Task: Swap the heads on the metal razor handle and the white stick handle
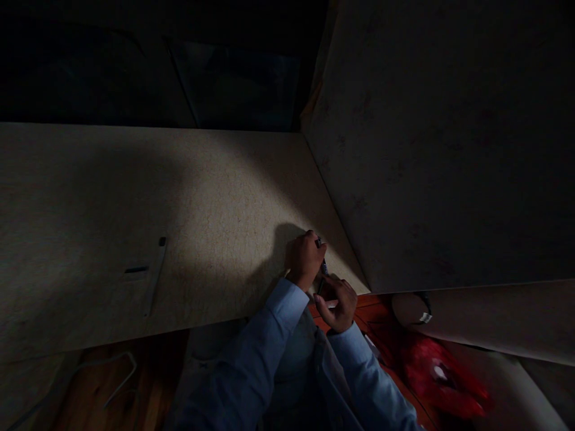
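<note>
Bridging left hand (pixel 306 256) and right hand (pixel 342 301), slim object (pixel 324 267) (dark)

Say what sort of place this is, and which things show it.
Probably a dim room in a home: a broad pale tabletop, a faintly patterned wall beside it, and what looks like a red plastic bag.

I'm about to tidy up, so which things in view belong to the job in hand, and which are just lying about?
Seemingly in use: slim dark object; pale piece at right hand.
Seemingly lying about: long thin strip; small dark-edged item; pale cable; red bag.
</note>
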Motion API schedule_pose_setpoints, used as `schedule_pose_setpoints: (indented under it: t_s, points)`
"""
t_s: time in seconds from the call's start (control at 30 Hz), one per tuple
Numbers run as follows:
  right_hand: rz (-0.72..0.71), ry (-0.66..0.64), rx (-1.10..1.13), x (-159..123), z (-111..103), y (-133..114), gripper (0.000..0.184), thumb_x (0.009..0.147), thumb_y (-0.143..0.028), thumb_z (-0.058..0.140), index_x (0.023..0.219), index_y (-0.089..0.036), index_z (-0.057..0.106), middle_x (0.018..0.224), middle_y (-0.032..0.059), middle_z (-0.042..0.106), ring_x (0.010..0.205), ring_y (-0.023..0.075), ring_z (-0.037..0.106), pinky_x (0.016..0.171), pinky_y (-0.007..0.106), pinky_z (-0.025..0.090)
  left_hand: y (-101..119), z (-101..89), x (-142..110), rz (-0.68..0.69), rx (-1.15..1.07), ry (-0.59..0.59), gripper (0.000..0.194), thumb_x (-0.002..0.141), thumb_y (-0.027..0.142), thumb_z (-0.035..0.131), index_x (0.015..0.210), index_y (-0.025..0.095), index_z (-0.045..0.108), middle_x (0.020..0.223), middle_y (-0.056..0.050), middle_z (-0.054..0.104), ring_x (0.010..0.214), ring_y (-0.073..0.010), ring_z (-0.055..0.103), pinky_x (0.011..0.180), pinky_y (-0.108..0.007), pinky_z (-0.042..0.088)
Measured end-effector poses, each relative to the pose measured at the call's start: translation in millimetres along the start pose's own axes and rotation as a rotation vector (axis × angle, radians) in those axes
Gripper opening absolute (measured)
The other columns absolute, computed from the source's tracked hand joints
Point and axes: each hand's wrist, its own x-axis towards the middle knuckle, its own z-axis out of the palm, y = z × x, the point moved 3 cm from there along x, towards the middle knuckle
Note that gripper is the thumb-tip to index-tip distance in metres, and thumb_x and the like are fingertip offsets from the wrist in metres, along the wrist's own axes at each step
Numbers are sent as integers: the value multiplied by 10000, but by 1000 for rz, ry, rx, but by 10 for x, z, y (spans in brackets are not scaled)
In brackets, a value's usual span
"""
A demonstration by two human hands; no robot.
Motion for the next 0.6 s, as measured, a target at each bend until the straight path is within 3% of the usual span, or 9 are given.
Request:
schedule_pose_setpoints:
  t_s: [0.27, 0.43, 0.6]
  points:
    - [77, -47, -68, -6, 37, 9, 311, 840, -388, 660, 1071, -180, 653, 779, 74, 705, 644, 213, 634, 576, 331, 483, -90, -72, -36, 12, -79, 82, 250, 828, 325, 692, 1025, 177, 648, 891, -89, 730, 846, -209, 687, 737, -292, 478]
    - [366, -66, 98, 44, 7, -19, 303, 843, -404, 681, 1037, -172, 666, 716, 37, 687, 578, 175, 619, 547, 300, 493, -426, -272, -159, 76, -355, 179, 277, 837, 394, 667, 1011, 179, 649, 736, -17, 667, 690, -152, 640, 652, -253, 472]
    - [622, 20, 332, 221, -18, -279, 323, 829, -431, 688, 1019, -171, 659, 617, -23, 620, 502, 134, 550, 484, 253, 443, -802, -592, -517, 202, -674, 70, 364, 780, 384, 719, 1078, 183, 665, 804, -8, 661, 634, -102, 586, 580, -209, 471]
